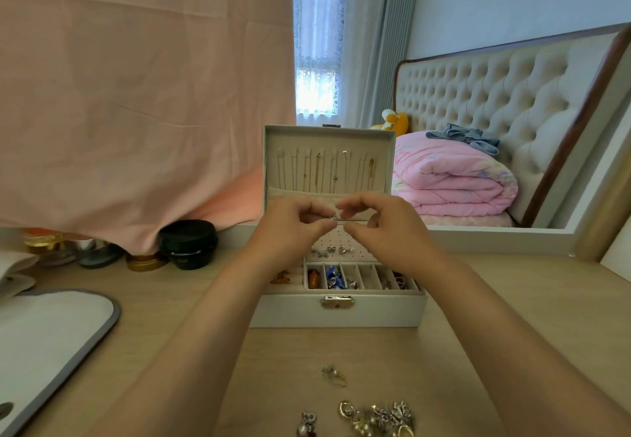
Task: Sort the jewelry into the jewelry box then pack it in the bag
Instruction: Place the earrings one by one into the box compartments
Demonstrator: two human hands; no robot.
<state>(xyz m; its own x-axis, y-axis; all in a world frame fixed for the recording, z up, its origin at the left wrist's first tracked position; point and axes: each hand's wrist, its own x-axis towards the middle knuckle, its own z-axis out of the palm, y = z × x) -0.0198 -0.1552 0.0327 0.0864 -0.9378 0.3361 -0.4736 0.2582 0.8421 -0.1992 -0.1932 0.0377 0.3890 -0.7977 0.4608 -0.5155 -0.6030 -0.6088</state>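
Observation:
A white jewelry box stands open on the wooden table, its lid upright with several thin necklaces hanging inside. Its compartments hold rings, blue and amber pieces, and earrings sit on the perforated panel. Above the box, my left hand pinches a small silver earring. My right hand meets it from the right, fingertips curled at the same piece. Loose jewelry lies in a pile at the table's near edge, with a single piece apart from it.
A white bag with grey trim lies at the left. Black and gold jars stand under a pink cloth at the back left. A mirror frame runs behind the box, showing a bed and pink quilt.

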